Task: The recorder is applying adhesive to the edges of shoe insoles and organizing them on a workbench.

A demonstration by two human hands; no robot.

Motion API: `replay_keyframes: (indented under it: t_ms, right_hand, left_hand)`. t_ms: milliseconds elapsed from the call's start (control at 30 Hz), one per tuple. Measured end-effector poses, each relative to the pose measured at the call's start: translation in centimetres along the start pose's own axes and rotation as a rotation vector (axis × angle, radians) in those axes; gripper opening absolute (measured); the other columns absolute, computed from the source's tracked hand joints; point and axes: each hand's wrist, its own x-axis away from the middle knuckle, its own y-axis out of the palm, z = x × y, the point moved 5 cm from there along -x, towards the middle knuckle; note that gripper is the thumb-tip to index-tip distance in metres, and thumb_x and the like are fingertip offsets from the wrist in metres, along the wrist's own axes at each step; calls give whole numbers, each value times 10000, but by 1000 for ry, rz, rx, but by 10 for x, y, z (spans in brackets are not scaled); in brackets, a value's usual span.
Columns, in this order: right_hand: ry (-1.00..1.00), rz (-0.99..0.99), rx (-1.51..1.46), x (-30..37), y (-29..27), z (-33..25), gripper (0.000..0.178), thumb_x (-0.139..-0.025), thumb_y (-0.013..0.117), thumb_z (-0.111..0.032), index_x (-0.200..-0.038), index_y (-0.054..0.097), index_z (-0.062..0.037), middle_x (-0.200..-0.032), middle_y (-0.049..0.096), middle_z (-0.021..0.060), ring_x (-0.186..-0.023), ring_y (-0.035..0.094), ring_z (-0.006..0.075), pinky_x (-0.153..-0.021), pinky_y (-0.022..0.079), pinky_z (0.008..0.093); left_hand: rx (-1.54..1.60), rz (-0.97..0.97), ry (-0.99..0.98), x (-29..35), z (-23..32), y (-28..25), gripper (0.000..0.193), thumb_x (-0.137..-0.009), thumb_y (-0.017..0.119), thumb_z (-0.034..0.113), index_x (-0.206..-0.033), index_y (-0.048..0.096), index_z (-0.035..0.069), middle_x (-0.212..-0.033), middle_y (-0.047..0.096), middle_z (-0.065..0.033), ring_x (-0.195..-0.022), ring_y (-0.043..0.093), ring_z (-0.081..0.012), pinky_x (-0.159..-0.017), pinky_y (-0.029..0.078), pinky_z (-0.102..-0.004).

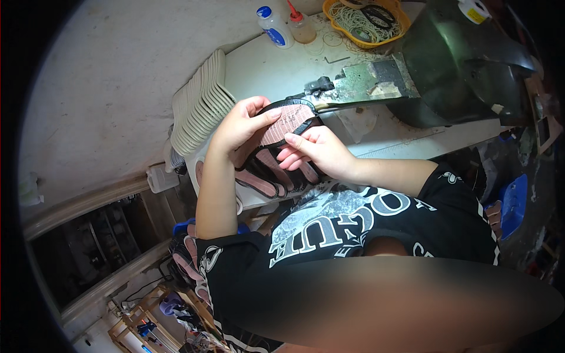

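Note:
A shoe upper (283, 125) with a pink gridded insole board and black edging is held tilted between my hands, its pink underside turned up. My left hand (242, 125) grips its left edge, thumb lying on the pink board and fingers behind. My right hand (315, 152) pinches the lower right edge, thumb on top and the other fingers curled beneath. The far end of the piece meets the tip of a dark green machine's narrow arm (365, 82); whether they touch I cannot tell. Below my hands lie several similar pink and black shoe uppers (262, 183).
A stack of beige soles (203, 109) stands at the table's left. Towards the back are a white bottle with blue cap (275, 28), a red-tipped bottle (302, 28) and a yellow basket (366, 42) of cord. The machine's bulky body (465, 65) fills the right. A blue tray (514, 206) sits far right.

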Motion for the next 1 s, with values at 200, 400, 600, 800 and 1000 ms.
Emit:
replay_keyframes:
  t_ms: [200, 400, 600, 800, 1000]
  right_hand:
    - [7, 133, -39, -16, -12, -16, 410, -990, 491, -293, -959, 625, 94, -903, 677, 187, -787, 691, 219, -733, 572, 305]
    - [49, 164, 64, -21, -28, -24, 448, -989, 479, -346, -910, 606, 76, -869, 675, 192, -774, 697, 228, -675, 571, 280]
    - [52, 196, 146, -9, -24, -27, 426, -976, 504, -363, -850, 626, 26, -759, 676, 125, -624, 668, 148, -547, 535, 222]
    - [-86, 1, 396, 29, 26, -18, 251, -943, 593, -213, -811, 648, -7, -690, 651, 32, -587, 603, 57, -498, 443, 187]
    - [-364, -29, 433, 46, 35, -41, 121, -870, 678, -82, -846, 586, -8, -749, 599, 8, -611, 572, 44, -546, 468, 174]
  left_hand:
    - [-4, 21, -21, -30, 3, -14, 189, -848, 699, 125, -909, 613, -32, -820, 646, -62, -694, 593, -98, -656, 493, -235]
    - [-221, 172, 90, -30, -1, -19, 214, -847, 711, 178, -739, 624, 14, -651, 587, 26, -575, 494, -32, -500, 398, -204]
    - [-314, 202, 59, -11, -15, -15, 233, -888, 668, 236, -847, 640, 8, -730, 636, -6, -617, 548, -37, -563, 436, -191]
    - [551, 130, 328, 42, -79, 16, 203, -964, 528, 197, -1001, 608, 13, -936, 663, -47, -806, 615, -87, -738, 485, -230]
    - [672, -60, 365, 61, -77, 60, 320, -1008, 369, 281, -958, 533, 11, -561, 442, 6, -375, 338, -87, -342, 262, -221]
